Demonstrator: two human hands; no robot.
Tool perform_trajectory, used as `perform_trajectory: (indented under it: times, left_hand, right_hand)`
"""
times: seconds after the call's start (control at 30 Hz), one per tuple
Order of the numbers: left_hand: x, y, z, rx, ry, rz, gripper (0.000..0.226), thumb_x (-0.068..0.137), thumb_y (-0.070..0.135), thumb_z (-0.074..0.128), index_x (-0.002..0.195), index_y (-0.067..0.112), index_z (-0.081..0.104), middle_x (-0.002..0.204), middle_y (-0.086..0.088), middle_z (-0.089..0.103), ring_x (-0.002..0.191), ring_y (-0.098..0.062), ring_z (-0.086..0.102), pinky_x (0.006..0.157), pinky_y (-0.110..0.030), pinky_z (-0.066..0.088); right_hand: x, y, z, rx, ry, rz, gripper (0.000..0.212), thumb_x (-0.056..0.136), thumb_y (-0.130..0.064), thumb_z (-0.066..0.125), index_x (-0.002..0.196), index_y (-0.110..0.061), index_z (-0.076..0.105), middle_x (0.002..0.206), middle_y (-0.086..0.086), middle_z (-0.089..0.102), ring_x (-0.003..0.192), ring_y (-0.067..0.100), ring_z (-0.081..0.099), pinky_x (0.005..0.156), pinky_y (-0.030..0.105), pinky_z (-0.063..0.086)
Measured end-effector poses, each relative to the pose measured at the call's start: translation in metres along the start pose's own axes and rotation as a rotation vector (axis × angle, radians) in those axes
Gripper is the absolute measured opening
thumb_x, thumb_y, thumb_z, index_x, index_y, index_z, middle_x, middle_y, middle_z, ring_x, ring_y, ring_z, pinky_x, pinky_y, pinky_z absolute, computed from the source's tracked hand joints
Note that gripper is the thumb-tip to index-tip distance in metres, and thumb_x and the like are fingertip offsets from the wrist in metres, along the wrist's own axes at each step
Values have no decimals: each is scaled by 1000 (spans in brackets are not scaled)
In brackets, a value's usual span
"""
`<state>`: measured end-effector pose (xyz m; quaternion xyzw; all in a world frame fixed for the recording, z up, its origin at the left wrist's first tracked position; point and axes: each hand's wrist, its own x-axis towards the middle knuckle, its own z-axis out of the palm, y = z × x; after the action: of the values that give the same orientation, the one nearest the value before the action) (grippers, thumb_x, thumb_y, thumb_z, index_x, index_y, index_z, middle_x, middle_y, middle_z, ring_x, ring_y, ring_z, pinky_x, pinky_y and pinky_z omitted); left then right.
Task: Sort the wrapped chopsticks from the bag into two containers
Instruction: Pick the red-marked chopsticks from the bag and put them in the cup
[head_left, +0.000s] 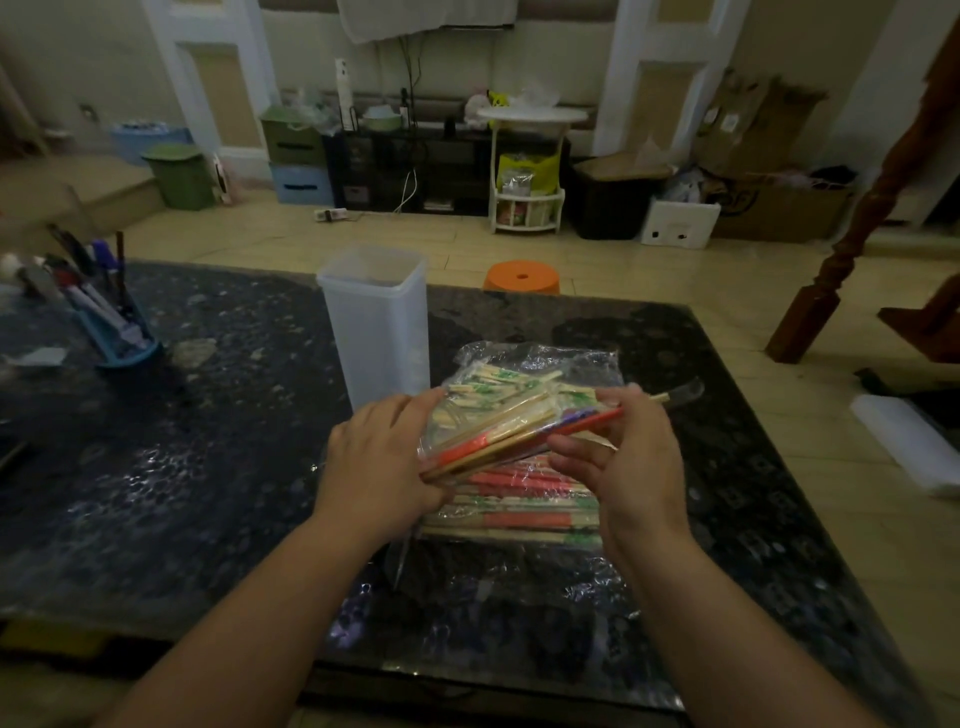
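Note:
A clear plastic bag (535, 364) full of wrapped chopsticks with red and green wrappers lies on the dark table (208, 441). Above it, both hands hold a small bundle of wrapped chopsticks (519, 431) tilted up to the right. My left hand (379, 467) grips the bundle's lower left end. My right hand (623, 457) pinches its upper right end. A tall translucent square container (376, 322) stands upright just behind the bag, open at the top. Only this one container is in view.
A blue holder with several pens (117, 332) sits at the table's left. An orange stool (522, 278) stands behind the table. A wooden post (852, 234) rises at the right. Boxes and shelves line the far wall.

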<state>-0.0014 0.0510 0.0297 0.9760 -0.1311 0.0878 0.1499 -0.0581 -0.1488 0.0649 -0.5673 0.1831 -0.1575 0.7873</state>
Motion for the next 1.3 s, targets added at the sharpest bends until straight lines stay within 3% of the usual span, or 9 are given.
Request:
perform_trajectory:
  times: [0.2, 0.3, 0.43, 0.57, 0.67, 0.87, 0.97, 1.1, 1.3]
  left_hand:
    - [-2, 1, -1, -12, -6, -1, 102, 71, 57, 79, 153, 41, 20, 149, 8, 37, 137, -18, 32, 112, -42, 27]
    - [-2, 0, -1, -6, 2, 4, 101, 71, 58, 78, 152, 41, 20, 149, 9, 38, 136, -18, 33, 112, -42, 27]
    - [-3, -1, -2, -7, 6, 2, 102, 71, 57, 78, 153, 40, 21, 148, 7, 38, 136, -19, 34, 110, -41, 27]
    - [-3, 0, -3, -13, 0, 7, 100, 72, 56, 78, 153, 38, 21, 150, 7, 38, 137, -19, 33, 111, -41, 27]
    - [-2, 1, -2, -13, 2, 9, 100, 72, 57, 78, 153, 38, 23, 149, 6, 39, 136, -20, 35, 111, -42, 29]
    - [-2, 1, -1, -12, -13, 5, 102, 72, 57, 78, 153, 39, 19, 149, 8, 37, 137, -18, 33, 114, -43, 26]
    - [-3, 2, -1, -1, -2, 16, 101, 72, 57, 78, 153, 39, 20, 148, 8, 38, 136, -18, 34, 113, -43, 26]
    - [-4, 0, 0, 19, 18, 20, 100, 71, 55, 79, 153, 39, 22, 147, 7, 40, 135, -19, 36, 111, -43, 28]
    - [-2, 0, -4, -19, 22, -25, 101, 72, 61, 77, 153, 38, 22, 147, 6, 41, 135, -20, 36, 110, -43, 30]
  right_hand:
    - [-1, 12, 1, -338, 42, -54, 4, 90, -23, 66, 91, -20, 65, 75, 3, 71, 71, 24, 71, 75, 56, 58]
    - [-3, 10, 1, -346, 92, -182, 27, 84, -28, 73, 103, -28, 53, 90, 2, 68, 77, 20, 70, 70, 50, 59]
    - [-1, 6, -3, -204, 170, -203, 14, 101, -38, 44, 98, -25, 50, 76, -1, 60, 50, 0, 56, 49, 26, 45]
    - [1, 10, -5, -309, 169, -233, 28, 99, -34, 47, 79, -19, 58, 65, 6, 60, 53, 16, 60, 47, 38, 45]
    - [4, 15, -4, -456, 53, -186, 21, 92, -26, 60, 76, -17, 69, 72, 13, 68, 71, 39, 67, 63, 52, 55]
    - [0, 17, -5, -613, 17, -284, 40, 95, -38, 58, 133, -42, 46, 132, -9, 50, 115, 12, 55, 89, 43, 54]
    - [0, 22, -3, -765, -253, -276, 48, 103, -35, 42, 151, -35, 33, 158, -10, 30, 142, 7, 30, 117, 37, 29]
    - [0, 29, -3, -950, -378, -301, 49, 105, -32, 40, 153, -29, 30, 162, -14, 16, 137, -10, 10, 112, 16, 9]
    - [-3, 26, -1, -675, -103, -336, 44, 94, -54, 41, 137, -45, 36, 143, -5, 45, 127, 16, 50, 100, 43, 47]
